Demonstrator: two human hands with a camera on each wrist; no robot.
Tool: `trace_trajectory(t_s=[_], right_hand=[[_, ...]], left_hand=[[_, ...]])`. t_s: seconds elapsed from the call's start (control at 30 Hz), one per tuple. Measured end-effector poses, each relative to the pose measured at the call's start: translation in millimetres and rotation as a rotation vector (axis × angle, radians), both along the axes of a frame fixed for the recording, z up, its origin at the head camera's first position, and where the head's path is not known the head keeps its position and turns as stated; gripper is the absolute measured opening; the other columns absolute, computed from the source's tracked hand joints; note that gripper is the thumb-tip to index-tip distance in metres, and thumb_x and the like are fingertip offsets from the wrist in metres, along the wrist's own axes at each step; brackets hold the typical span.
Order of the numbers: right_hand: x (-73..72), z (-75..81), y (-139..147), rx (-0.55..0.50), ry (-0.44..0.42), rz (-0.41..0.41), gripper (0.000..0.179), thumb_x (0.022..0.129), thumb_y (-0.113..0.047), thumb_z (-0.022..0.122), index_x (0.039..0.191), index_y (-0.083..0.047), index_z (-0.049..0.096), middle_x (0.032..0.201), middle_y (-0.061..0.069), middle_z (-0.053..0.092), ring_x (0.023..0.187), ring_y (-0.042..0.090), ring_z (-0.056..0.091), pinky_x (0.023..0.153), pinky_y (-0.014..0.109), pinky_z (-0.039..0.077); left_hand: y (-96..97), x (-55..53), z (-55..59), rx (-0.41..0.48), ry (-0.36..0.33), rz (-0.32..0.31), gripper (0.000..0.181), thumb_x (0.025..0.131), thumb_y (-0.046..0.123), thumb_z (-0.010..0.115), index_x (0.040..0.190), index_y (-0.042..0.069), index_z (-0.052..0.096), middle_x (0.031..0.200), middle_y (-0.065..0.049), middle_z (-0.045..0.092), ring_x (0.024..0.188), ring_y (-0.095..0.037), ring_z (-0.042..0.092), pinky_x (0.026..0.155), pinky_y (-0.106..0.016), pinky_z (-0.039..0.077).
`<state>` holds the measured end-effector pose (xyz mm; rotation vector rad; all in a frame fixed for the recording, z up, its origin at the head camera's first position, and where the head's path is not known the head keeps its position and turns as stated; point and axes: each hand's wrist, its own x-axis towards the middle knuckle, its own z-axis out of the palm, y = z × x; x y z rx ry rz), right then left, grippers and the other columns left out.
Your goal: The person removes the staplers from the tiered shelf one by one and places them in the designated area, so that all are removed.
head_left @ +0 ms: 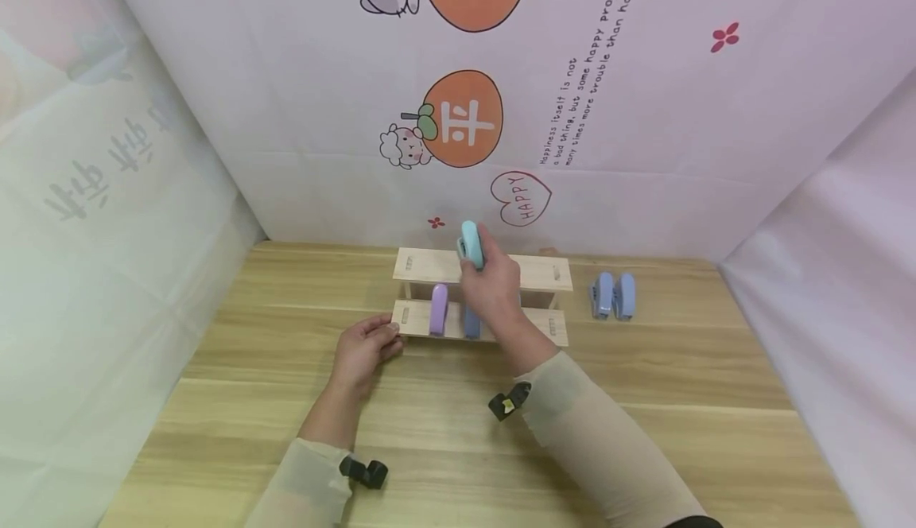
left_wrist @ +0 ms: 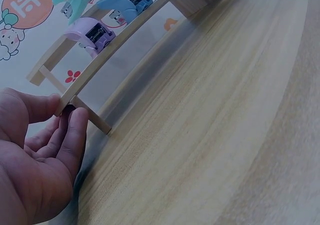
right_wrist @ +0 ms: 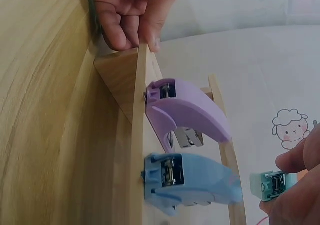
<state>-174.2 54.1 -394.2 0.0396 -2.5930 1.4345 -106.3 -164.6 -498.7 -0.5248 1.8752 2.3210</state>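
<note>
A small mint-green plastic stapler (head_left: 471, 244) is hanging over the upper board of a pale two-tier wooden rack (head_left: 538, 272), left of its middle. The right hand (head_left: 495, 280) is grasping it between thumb and fingers, its forearm slanting in from the lower right. The left hand (head_left: 361, 353) is pinching the lower board's left end, thumb on top, fingers bending beneath. On that board a curved lilac stapler (head_left: 438, 311) and a sky-blue stapler (head_left: 471, 324) are standing in front of the upper tier. Two periwinkle staplers (head_left: 626, 297) are sitting side by side on the wood-grain table (head_left: 250, 401), right of the rack.
</note>
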Motion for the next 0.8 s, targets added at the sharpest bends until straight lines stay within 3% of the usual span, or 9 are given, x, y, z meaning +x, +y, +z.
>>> trace_trajectory(t_s=[0.3, 0.8], right_hand=[[2.4, 2.8, 8, -0.023, 0.021, -0.007, 0.063, 0.099, -0.01, 0.063, 0.158, -0.009, 0.042, 0.154, 0.015, 0.051, 0.142, 0.029, 0.048, 0.118, 0.045, 0.044], [0.0, 7.1, 23, 0.01, -0.056, -0.057, 0.065, 0.1, -0.016, 0.062, 0.161, -0.014, 0.038, 0.157, 0.015, 0.048, 0.143, 0.032, 0.046, 0.119, 0.05, 0.042]], left_hand=[[1.4, -1.1, -1.8, 0.007, 0.002, 0.004, 0.037, 0.097, 0.002, 0.069, 0.132, -0.008, 0.061, 0.118, -0.021, 0.068, 0.095, -0.026, 0.072, 0.089, -0.033, 0.065], [2.8, -0.6, -0.5, -0.009, 0.004, 0.006, 0.037, 0.097, 0.003, 0.069, 0.132, -0.008, 0.061, 0.119, -0.022, 0.067, 0.095, -0.026, 0.073, 0.09, -0.033, 0.065]])
